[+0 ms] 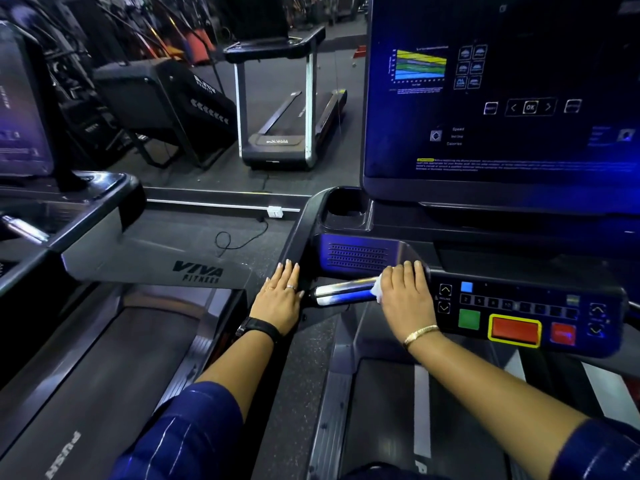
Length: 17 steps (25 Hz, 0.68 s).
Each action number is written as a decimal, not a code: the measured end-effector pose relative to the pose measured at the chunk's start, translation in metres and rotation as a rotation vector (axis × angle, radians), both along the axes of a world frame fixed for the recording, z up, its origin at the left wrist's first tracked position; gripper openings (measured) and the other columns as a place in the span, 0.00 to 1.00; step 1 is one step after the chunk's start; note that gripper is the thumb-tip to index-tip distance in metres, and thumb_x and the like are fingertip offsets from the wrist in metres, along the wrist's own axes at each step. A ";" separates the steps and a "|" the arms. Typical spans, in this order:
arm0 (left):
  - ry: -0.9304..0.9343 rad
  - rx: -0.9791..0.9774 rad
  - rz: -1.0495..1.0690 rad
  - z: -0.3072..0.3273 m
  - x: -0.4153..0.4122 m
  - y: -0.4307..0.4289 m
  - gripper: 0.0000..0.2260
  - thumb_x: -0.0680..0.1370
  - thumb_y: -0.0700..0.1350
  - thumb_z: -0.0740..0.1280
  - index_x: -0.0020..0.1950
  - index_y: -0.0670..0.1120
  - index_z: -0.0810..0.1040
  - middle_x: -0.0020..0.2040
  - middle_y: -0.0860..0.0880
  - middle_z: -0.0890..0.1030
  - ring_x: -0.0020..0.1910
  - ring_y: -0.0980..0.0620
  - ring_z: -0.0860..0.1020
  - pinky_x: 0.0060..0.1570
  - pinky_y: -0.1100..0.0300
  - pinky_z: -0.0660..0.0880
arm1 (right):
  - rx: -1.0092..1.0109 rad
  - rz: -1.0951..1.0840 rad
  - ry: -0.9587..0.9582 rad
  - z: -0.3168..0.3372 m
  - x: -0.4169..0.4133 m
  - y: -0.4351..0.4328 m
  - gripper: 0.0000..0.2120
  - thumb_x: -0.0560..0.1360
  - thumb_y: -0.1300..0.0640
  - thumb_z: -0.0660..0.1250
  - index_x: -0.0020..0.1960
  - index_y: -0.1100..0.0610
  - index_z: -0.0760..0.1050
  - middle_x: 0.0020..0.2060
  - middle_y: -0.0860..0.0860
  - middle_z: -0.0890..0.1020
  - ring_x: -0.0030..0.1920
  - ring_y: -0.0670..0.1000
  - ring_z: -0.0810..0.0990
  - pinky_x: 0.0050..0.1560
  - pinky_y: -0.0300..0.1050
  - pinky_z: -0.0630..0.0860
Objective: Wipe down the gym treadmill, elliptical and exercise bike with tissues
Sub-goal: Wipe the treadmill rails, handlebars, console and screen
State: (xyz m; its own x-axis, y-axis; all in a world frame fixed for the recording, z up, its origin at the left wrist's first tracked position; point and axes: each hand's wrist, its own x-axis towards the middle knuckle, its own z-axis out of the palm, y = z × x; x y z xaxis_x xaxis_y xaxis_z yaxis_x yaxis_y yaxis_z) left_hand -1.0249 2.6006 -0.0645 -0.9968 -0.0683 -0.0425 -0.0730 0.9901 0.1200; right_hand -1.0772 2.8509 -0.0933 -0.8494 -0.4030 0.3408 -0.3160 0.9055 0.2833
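I stand on a treadmill whose dark console screen [502,98] fills the upper right, with a button panel [526,317] below it. A chrome grip bar [343,292] juts left from the panel. My right hand [405,296] lies over the bar's right end, pressing a white tissue [376,289] against it; only a corner of the tissue shows. My left hand [282,296] rests flat, fingers together, on the black side handrail [298,237], holding nothing.
A second treadmill marked VIVA FITNESS [197,271] stands close on the left. A mirror ahead reflects another treadmill [284,98] and dark machines. A cable [239,237] and a white socket [275,212] lie on the floor between. A cup holder [346,206] sits beside the screen.
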 end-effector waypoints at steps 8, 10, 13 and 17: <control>0.000 -0.036 -0.011 0.000 0.006 0.001 0.26 0.85 0.50 0.50 0.80 0.44 0.45 0.81 0.46 0.45 0.79 0.49 0.43 0.76 0.54 0.44 | -0.058 0.004 0.079 -0.025 0.030 -0.011 0.36 0.75 0.58 0.55 0.78 0.65 0.44 0.77 0.64 0.49 0.77 0.63 0.46 0.76 0.60 0.38; 0.004 -0.030 -0.014 0.000 0.007 0.001 0.26 0.85 0.49 0.50 0.80 0.43 0.45 0.81 0.46 0.45 0.79 0.49 0.43 0.76 0.54 0.43 | 0.015 0.122 0.082 -0.031 0.033 -0.030 0.38 0.74 0.59 0.56 0.78 0.65 0.41 0.77 0.64 0.45 0.77 0.63 0.42 0.75 0.59 0.35; 0.008 -0.004 -0.010 -0.001 0.008 0.002 0.26 0.85 0.49 0.50 0.80 0.43 0.45 0.81 0.46 0.45 0.79 0.50 0.43 0.76 0.55 0.43 | 0.152 0.255 0.077 -0.033 0.039 -0.067 0.34 0.77 0.57 0.50 0.77 0.65 0.38 0.77 0.63 0.45 0.76 0.63 0.38 0.72 0.61 0.29; 0.004 -0.006 -0.008 -0.001 0.009 0.001 0.26 0.85 0.49 0.50 0.80 0.43 0.44 0.81 0.46 0.44 0.79 0.51 0.42 0.76 0.56 0.42 | 0.259 0.349 0.083 -0.020 0.036 -0.086 0.30 0.77 0.54 0.47 0.77 0.59 0.45 0.77 0.56 0.56 0.77 0.58 0.52 0.71 0.62 0.32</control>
